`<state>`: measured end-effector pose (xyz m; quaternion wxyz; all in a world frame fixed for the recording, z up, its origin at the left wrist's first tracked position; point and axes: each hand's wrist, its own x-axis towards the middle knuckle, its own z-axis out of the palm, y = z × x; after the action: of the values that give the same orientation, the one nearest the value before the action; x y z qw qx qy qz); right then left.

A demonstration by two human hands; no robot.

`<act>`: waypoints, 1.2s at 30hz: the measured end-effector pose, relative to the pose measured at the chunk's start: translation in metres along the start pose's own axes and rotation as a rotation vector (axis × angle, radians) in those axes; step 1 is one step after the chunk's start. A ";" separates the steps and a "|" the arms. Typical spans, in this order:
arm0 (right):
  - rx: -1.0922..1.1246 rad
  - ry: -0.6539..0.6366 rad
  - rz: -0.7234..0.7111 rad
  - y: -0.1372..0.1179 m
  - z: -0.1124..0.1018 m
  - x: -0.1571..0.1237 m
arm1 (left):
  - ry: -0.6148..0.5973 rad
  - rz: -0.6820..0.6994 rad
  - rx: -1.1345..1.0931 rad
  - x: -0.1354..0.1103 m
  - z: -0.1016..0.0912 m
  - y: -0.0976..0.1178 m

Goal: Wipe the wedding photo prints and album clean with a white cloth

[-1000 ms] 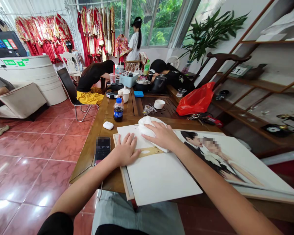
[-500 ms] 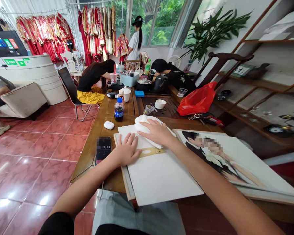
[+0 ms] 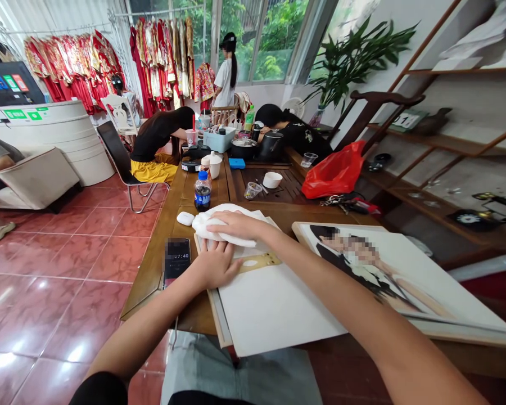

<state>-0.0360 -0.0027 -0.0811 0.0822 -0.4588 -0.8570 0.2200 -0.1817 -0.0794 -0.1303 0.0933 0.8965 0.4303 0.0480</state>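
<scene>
Left hand (image 3: 217,265) lies flat with its fingers spread on a white card sheet (image 3: 278,304), gripping nothing, fingertips against a bunched white cloth (image 3: 225,225). Left of those fingers, a smartphone (image 3: 177,261) lies on the wooden desk (image 3: 149,292), an earbud case (image 3: 185,218) just beyond it, and red marbled floor tiles (image 3: 67,315) spread past the desk edge. Right hand (image 3: 240,225) sits on the cloth, fingers gently curved, pressing rather than pinching. The cloth looks light and soft, easy to take by any fold; the card looks stiff but easily marked, so its edges seem the safer hold. Right of the fingers, a curve ruler (image 3: 259,262) lies on the card, then a large portrait board (image 3: 409,270).
</scene>
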 end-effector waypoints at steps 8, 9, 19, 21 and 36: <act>-0.030 0.090 0.097 0.029 0.000 -0.015 | 0.004 0.017 -0.011 0.000 0.003 -0.002; -0.040 0.103 0.111 0.035 -0.001 -0.018 | -0.004 0.015 -0.015 0.001 0.004 -0.003; -0.140 0.144 0.115 0.047 0.006 -0.067 | -0.029 -0.002 -0.006 0.000 0.001 -0.001; -0.155 0.147 0.121 0.041 0.009 -0.080 | -0.030 -0.002 -0.007 0.000 -0.002 0.001; -0.242 0.202 0.080 0.013 0.029 -0.150 | -0.024 -0.009 0.016 0.000 0.003 -0.001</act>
<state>0.0485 -0.1287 -0.1039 0.1034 -0.5189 -0.8456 0.0712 -0.1825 -0.0792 -0.1332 0.0918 0.8958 0.4336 0.0335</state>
